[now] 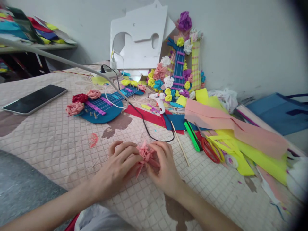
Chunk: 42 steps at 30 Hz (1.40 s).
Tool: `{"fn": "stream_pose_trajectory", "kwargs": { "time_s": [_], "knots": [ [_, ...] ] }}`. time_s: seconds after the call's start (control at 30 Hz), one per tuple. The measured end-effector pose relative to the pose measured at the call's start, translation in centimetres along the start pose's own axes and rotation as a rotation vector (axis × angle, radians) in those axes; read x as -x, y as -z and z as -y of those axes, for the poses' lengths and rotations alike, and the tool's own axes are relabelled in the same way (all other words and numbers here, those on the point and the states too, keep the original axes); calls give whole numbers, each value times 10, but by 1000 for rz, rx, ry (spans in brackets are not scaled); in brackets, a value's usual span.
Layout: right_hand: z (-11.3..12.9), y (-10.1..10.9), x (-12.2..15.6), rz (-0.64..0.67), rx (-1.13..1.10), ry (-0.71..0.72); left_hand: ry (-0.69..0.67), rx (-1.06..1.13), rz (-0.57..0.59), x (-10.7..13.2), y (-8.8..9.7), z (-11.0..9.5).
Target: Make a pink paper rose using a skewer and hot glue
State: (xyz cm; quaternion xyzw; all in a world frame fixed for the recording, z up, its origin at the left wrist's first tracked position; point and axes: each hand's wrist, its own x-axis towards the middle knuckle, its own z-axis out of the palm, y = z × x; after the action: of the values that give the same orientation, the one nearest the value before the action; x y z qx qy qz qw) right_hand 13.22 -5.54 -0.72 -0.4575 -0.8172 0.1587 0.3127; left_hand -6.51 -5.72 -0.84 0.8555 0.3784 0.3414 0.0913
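Note:
Between my two hands, low over the table's near part, is a pink paper flower (145, 154) with folded, pointed petals. My left hand (125, 158) grips it from the left with curled fingers; its fingertips touch the petals. From the right, my right hand (165, 165) pinches the flower's edge between thumb and fingers. The flower's underside is hidden. Beyond my hands lies a blue paper guitar (103, 107) with purple strips, strings, and pink and red paper flowers (80, 98) on its left end.
A white glue gun (158, 100) stands behind, its black cord looping near my hands. Rightward lie a wooden stick (180, 144), a green cutter (193, 136), scissors (211, 149) and pink paper (228, 123). A tablet (36, 98) lies left. Flower-covered guitars (179, 67) lean on the wall.

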Motion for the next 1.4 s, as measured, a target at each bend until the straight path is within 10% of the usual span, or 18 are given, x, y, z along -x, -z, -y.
{"fn": "stream_pose_trajectory", "kwargs": {
  "time_s": [1.4],
  "knots": [
    [-4,0,0,17,-54,-3,231,185,-13,-5,-14,6]
  ]
}}
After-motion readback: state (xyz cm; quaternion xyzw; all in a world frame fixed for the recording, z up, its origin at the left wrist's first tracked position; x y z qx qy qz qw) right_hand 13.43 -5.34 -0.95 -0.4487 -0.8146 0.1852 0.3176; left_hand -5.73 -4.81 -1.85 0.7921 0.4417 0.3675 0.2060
